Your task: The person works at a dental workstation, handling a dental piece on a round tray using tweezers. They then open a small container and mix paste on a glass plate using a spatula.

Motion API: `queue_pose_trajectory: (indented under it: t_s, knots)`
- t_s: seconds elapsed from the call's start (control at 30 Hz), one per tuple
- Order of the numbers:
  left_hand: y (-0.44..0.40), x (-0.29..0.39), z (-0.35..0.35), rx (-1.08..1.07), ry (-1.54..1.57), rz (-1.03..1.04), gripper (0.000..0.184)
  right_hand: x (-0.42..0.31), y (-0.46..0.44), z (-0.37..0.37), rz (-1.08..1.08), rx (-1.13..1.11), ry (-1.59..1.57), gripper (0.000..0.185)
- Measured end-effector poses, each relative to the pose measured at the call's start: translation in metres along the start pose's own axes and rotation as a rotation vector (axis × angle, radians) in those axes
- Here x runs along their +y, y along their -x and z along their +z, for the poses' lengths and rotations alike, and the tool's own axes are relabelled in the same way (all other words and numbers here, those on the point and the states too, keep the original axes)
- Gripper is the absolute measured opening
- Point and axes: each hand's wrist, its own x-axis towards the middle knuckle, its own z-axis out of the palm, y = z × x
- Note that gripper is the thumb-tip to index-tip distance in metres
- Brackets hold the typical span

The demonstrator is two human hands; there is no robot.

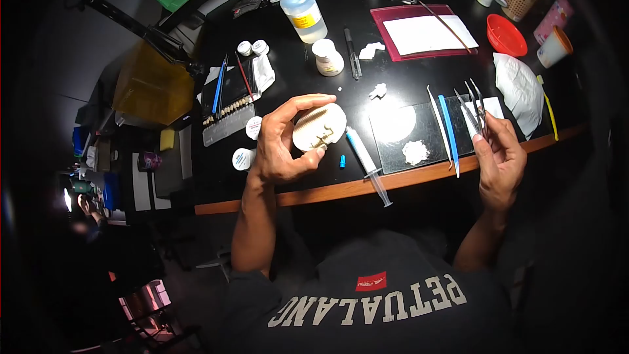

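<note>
My left hand (283, 143) is wrapped round a round, pale honeycomb disc (321, 124) with small metal pieces on it. On the right, my right hand (501, 157) grips metal tweezers (479, 108), their tips pointing away from me, above a white sheet. Beside that hand lie a blue-handled tool (449, 132) and a slim silver instrument (439, 124). A dark glass slab (386, 151) bears a white crumbly heap (415, 152). Between my hands rests a syringe (368, 164), with a small blue cap (343, 161) to its left.
Behind stand a large clear bottle (304, 16) and a white bottle (327, 59). A magenta board (426, 52), a red bowl (504, 34) and a white bag (519, 92) are at the right. A tooth shade guide (229, 124) lies left. Another person's hand (85, 205) shows far left.
</note>
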Motion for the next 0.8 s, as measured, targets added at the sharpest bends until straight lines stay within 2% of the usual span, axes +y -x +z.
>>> queue_pose_trajectory:
  t_s: [0.2,0.3,0.33,0.5,0.57,0.7,0.8]
  knots:
    - [-0.001,0.005,0.005,0.046,0.01,-0.053,0.077,0.004,-0.001,-0.017,0.003,0.046,0.058,0.038]
    - [0.001,0.011,0.008,0.073,0.0,-0.036,0.077,0.002,-0.007,-0.028,0.002,0.086,0.129,0.036]
    - [0.003,0.011,0.007,0.044,0.018,0.03,0.072,0.001,-0.008,-0.034,0.005,0.086,0.211,0.035]
    - [0.02,0.027,0.017,0.148,-0.304,0.087,0.067,-0.013,-0.011,-0.047,0.031,0.075,0.529,0.024]
    - [0.029,0.03,0.023,0.181,-0.38,0.075,0.067,-0.004,-0.011,-0.05,-0.024,0.098,0.615,0.023]
    - [0.046,0.034,0.032,0.209,-0.557,0.082,0.067,0.014,-0.019,-0.054,-0.124,0.13,0.724,0.019]
    - [0.058,0.033,0.038,0.244,-0.598,0.072,0.066,0.026,-0.028,-0.054,-0.068,0.123,0.759,0.015]
